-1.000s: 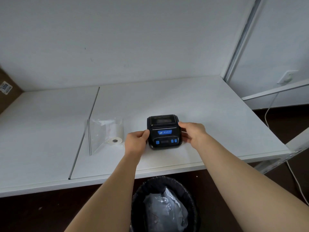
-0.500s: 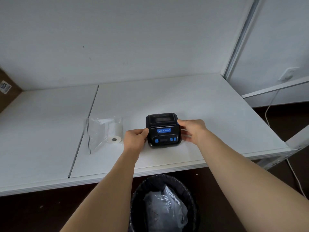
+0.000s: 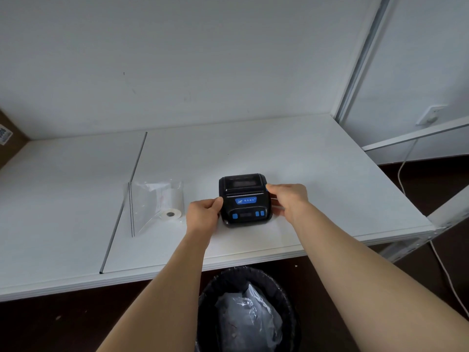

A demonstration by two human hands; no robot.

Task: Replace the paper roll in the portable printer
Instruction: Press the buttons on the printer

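A small black portable printer [image 3: 244, 199] with blue buttons and a blue label lies flat on the white table [image 3: 317, 179], its lid closed. My left hand [image 3: 204, 214] grips its left side, thumb on the top edge. My right hand [image 3: 288, 200] holds its right side, with a fingertip on a blue tab at the upper right corner. A white paper roll [image 3: 172, 205] lies inside a clear plastic bag [image 3: 152, 204] to the left of the printer, apart from both hands.
A black waste bin [image 3: 247, 311] lined with a bag stands under the table's front edge. A seam [image 3: 127, 196] divides the table from the panel on its left. A white cable [image 3: 406, 168] hangs at the right; a cardboard box [image 3: 7, 138] is at the far left.
My right hand has slid up along the printer's right side to the blue tab at its upper corner. The printer and my left hand stay put.
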